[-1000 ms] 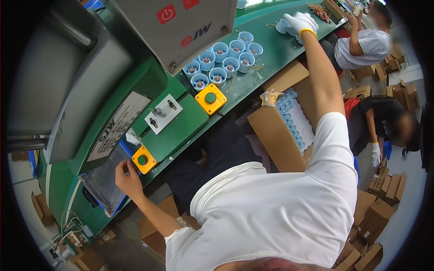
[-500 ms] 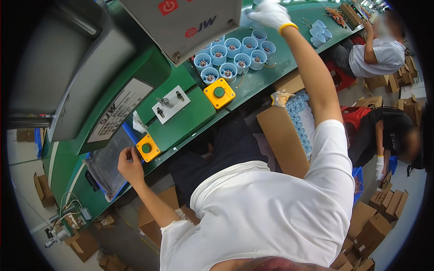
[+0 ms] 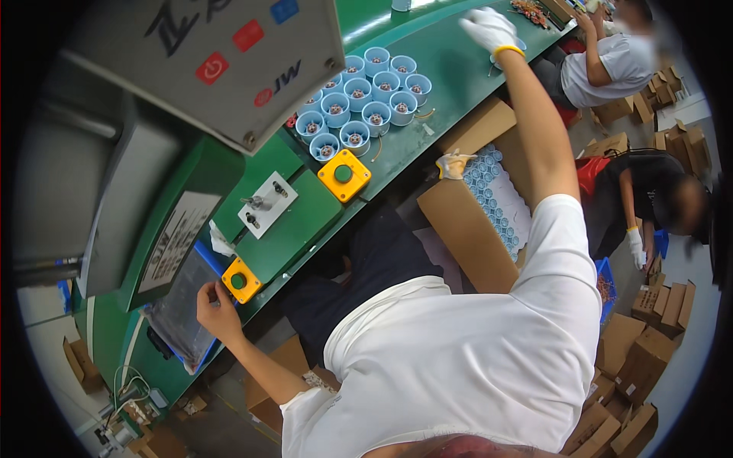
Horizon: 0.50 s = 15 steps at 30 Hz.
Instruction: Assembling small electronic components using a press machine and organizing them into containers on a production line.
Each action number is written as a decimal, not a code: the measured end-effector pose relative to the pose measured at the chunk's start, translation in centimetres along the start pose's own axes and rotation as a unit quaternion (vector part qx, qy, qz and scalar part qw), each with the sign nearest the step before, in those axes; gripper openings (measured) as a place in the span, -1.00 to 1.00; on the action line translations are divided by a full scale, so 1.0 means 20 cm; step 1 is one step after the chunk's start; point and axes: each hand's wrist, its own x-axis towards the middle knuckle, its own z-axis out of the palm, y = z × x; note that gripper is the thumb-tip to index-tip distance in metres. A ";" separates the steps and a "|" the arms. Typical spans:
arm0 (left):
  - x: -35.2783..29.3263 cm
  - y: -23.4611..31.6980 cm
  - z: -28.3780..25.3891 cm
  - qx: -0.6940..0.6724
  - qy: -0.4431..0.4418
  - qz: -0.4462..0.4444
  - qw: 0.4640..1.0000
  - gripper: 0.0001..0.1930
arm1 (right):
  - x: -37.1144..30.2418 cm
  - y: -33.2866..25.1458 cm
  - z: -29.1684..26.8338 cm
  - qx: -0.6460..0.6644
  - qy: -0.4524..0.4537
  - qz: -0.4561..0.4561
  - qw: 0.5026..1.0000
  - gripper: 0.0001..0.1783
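My bare left hand [image 3: 219, 311] rests beside the near yellow button box [image 3: 242, 281] with its green button. Its fingers are loosely bent and apart, and I see nothing in them. Over the green bench, my white-gloved right hand [image 3: 490, 30] is stretched out far to the right, smeared by motion. Light-blue cups [image 3: 510, 50] lie just behind its wrist, partly covered. Left of that arm stand several light-blue cups [image 3: 359, 91] with small metal-and-wire parts inside. A metal fixture plate [image 3: 267, 204] with a central post sits between the two button boxes.
A second yellow button box [image 3: 344, 175] stands by the cups. The grey machine housing [image 3: 221, 69] overhangs the bench. An open carton [image 3: 469, 233] of blue parts is below the bench edge. A blue-rimmed tray [image 3: 183, 317] lies left. Two co-workers [image 3: 607, 69] [image 3: 641, 198] are at the right.
My right hand has moved rightward along the bench, away from the rows of cups toward the cups at the right. The left hand stays by the button box. The view has shifted somewhat.
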 end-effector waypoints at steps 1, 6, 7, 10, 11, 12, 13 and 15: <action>0.00 -0.01 0.00 -0.001 0.000 -0.002 1.000 -0.90 | 0.01 0.16 0.04 -0.021 -0.021 0.028 0.999 -0.41; 0.01 0.01 0.01 0.015 -0.006 -0.009 1.000 -0.91 | 0.01 0.74 0.29 0.044 -0.093 0.129 0.986 -0.21; 0.02 0.01 0.02 0.014 -0.011 -0.012 1.000 -0.91 | 0.02 0.81 0.35 0.094 -0.094 0.112 0.985 -0.23; 0.01 -0.01 0.00 0.021 -0.022 -0.026 0.999 -0.90 | 0.04 0.74 0.40 -0.006 -0.086 0.044 0.995 -0.38; 0.00 -0.02 -0.01 0.026 -0.024 -0.028 0.999 -0.90 | 0.05 0.72 0.39 -0.005 -0.091 0.042 0.995 -0.38; -0.01 -0.01 -0.01 0.027 -0.022 -0.034 0.999 -0.90 | 0.08 0.70 0.37 -0.034 -0.082 0.029 0.996 -0.44; -0.01 -0.01 -0.01 0.029 -0.020 -0.039 0.999 -0.90 | 0.09 0.68 0.35 -0.062 -0.073 0.016 0.995 -0.51; 0.00 0.00 0.00 0.028 -0.022 -0.038 0.999 -0.89 | 0.08 0.67 0.36 -0.097 -0.059 -0.003 0.993 -0.56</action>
